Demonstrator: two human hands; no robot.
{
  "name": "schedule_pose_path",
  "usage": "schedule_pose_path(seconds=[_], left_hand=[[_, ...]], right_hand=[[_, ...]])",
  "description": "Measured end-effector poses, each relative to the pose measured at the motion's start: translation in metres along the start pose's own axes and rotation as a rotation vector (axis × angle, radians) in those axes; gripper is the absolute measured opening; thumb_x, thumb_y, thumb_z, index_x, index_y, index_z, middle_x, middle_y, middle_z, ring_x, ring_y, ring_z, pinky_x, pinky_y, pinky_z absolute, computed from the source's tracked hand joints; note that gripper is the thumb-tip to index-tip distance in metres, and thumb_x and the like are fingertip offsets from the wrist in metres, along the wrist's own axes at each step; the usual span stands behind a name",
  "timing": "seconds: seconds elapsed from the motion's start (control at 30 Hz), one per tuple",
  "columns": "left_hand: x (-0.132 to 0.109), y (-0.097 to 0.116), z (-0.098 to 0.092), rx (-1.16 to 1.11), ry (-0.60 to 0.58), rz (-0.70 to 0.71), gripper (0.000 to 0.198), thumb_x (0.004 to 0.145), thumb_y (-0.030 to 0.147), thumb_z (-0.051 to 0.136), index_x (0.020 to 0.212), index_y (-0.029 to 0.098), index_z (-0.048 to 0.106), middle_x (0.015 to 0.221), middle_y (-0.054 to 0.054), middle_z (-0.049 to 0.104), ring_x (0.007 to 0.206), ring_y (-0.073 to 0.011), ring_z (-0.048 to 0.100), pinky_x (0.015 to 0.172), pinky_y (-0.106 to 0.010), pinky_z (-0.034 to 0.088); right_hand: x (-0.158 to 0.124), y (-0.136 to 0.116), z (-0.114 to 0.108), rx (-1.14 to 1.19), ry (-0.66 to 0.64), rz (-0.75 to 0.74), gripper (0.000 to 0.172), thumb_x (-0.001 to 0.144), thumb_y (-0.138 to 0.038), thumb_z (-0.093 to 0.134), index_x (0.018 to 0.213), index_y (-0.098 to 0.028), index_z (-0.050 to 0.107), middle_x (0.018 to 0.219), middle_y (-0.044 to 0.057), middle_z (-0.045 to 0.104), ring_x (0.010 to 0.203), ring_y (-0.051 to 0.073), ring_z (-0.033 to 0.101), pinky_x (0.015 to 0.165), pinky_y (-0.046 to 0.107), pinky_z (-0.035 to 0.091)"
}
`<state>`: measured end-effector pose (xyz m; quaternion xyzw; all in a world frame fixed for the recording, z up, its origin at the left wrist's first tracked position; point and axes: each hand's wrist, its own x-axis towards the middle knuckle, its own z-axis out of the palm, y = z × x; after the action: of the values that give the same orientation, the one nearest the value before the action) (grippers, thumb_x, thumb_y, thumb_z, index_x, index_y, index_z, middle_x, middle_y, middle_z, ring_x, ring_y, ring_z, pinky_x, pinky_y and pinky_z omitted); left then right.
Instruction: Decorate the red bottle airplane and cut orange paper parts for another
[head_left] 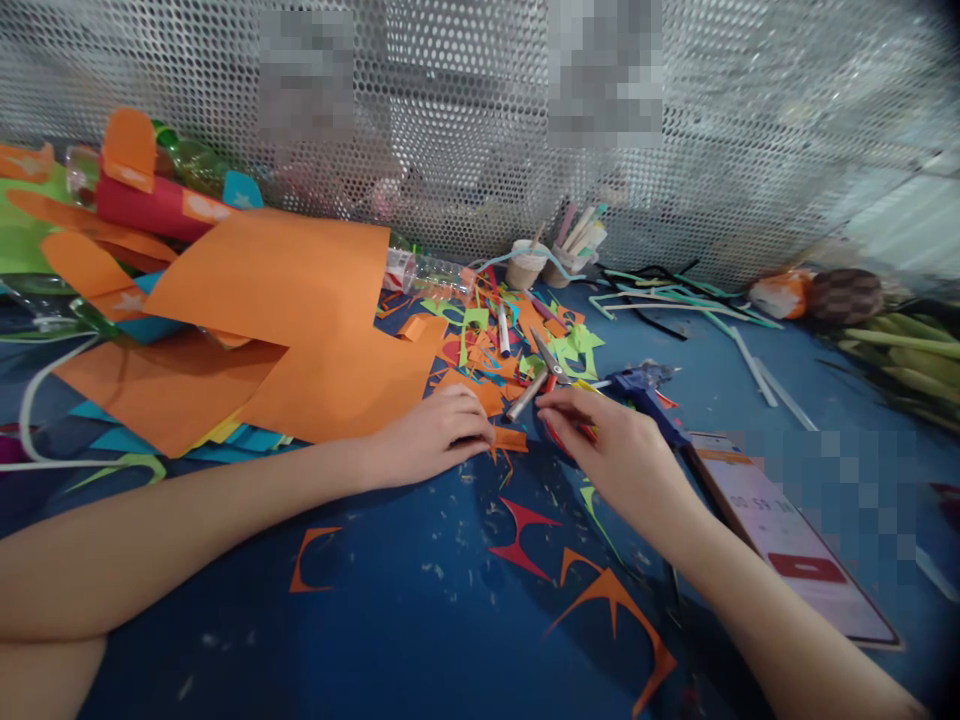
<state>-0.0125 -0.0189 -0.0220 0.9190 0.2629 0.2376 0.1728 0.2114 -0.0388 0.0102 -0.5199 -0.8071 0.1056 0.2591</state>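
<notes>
My left hand (431, 435) rests low over the table with its fingers curled together and the thumb close beneath them. What lies inside them, if anything, is hidden; an orange paper scrap (511, 440) is right beside its fingertips. My right hand (619, 445) is closed over the red handles of a pair of scissors (553, 362), whose blades point away from me and lie partly over the paper cuttings. A silver, pen-like tube (526, 396) lies just left of the scissors. Large orange paper sheets (330, 340) are stacked behind my left forearm.
Paper cuttings (465, 340) and a marker (503, 332) lie ahead. A blue glue gun (646, 385) and a phone (795, 540) showing a timer are right. Two cups (526, 265) stand by the perforated metal wall (465, 110). Paper-wrapped bottles (150, 205) lie left.
</notes>
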Motion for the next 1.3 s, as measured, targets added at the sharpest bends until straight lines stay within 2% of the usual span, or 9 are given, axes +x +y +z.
schedule_pose_path(seconds=[0.07, 0.17, 0.23, 0.37, 0.53, 0.77, 1.0, 1.3], left_hand=[[-0.001, 0.0, 0.001, 0.005, -0.003, 0.0, 0.016, 0.092, 0.024, 0.05, 0.091, 0.017, 0.065, 0.089, -0.004, 0.062, 0.09, -0.0165, 0.052, 0.086, -0.031, 0.04], [-0.001, -0.001, 0.001, 0.009, -0.004, -0.011, 0.016, 0.092, 0.023, 0.051, 0.092, 0.015, 0.065, 0.09, -0.005, 0.063, 0.091, -0.0168, 0.052, 0.086, -0.031, 0.04], [-0.001, -0.001, 0.002, 0.011, -0.009, -0.014, 0.016, 0.092, 0.023, 0.052, 0.092, 0.014, 0.065, 0.09, -0.006, 0.063, 0.092, -0.0171, 0.052, 0.087, -0.031, 0.04], [-0.001, 0.0, 0.002, 0.023, -0.016, -0.009, 0.016, 0.092, 0.023, 0.051, 0.093, 0.014, 0.064, 0.09, -0.006, 0.063, 0.092, -0.0173, 0.052, 0.087, -0.031, 0.04], [-0.001, 0.001, 0.004, 0.058, 0.035, 0.021, 0.02, 0.094, 0.023, 0.046, 0.097, 0.013, 0.063, 0.089, -0.007, 0.062, 0.09, -0.0175, 0.051, 0.084, -0.031, 0.042], [-0.001, 0.002, 0.002, 0.043, 0.036, -0.014, 0.017, 0.09, 0.018, 0.05, 0.097, 0.015, 0.065, 0.089, -0.007, 0.06, 0.091, -0.0184, 0.051, 0.085, -0.033, 0.043], [-0.002, 0.003, 0.001, 0.028, 0.033, -0.002, 0.018, 0.092, 0.019, 0.049, 0.095, 0.015, 0.065, 0.09, -0.007, 0.062, 0.092, -0.0179, 0.051, 0.086, -0.033, 0.042], [-0.002, 0.001, 0.006, 0.05, 0.064, 0.02, 0.021, 0.093, 0.017, 0.045, 0.096, 0.015, 0.066, 0.087, -0.008, 0.06, 0.091, -0.0182, 0.049, 0.083, -0.031, 0.043]], right_hand=[[0.001, 0.0, 0.0, 0.009, -0.023, -0.039, 0.013, 0.085, -0.016, 0.055, 0.093, -0.021, 0.065, 0.091, 0.002, 0.071, 0.081, 0.017, 0.067, 0.074, 0.028, 0.052], [-0.001, -0.001, 0.005, -0.008, -0.16, -0.147, 0.01, 0.084, -0.017, 0.057, 0.085, -0.022, 0.066, 0.089, 0.002, 0.069, 0.084, 0.018, 0.065, 0.075, 0.03, 0.051], [-0.003, -0.002, 0.009, -0.044, -0.205, -0.179, 0.012, 0.086, -0.018, 0.056, 0.083, -0.022, 0.066, 0.088, 0.003, 0.068, 0.085, 0.019, 0.063, 0.077, 0.032, 0.051], [-0.005, -0.003, 0.015, -0.103, -0.222, -0.188, 0.013, 0.088, -0.018, 0.053, 0.085, -0.02, 0.066, 0.089, 0.005, 0.066, 0.088, 0.02, 0.062, 0.079, 0.036, 0.051], [-0.007, -0.004, 0.017, -0.16, -0.202, -0.221, 0.012, 0.089, -0.015, 0.052, 0.088, -0.019, 0.063, 0.087, 0.005, 0.064, 0.088, 0.022, 0.06, 0.08, 0.038, 0.051], [-0.008, -0.006, 0.021, -0.116, -0.185, -0.095, 0.013, 0.086, -0.013, 0.053, 0.078, -0.018, 0.062, 0.082, 0.005, 0.064, 0.082, 0.02, 0.059, 0.076, 0.035, 0.049], [-0.01, -0.01, 0.02, -0.082, -0.123, -0.097, 0.012, 0.084, -0.011, 0.053, 0.081, -0.019, 0.061, 0.083, 0.005, 0.063, 0.079, 0.019, 0.058, 0.071, 0.033, 0.05], [-0.007, -0.011, 0.013, -0.073, -0.241, -0.175, 0.016, 0.088, -0.012, 0.052, 0.09, -0.02, 0.065, 0.089, 0.005, 0.066, 0.087, 0.02, 0.062, 0.08, 0.036, 0.05]])
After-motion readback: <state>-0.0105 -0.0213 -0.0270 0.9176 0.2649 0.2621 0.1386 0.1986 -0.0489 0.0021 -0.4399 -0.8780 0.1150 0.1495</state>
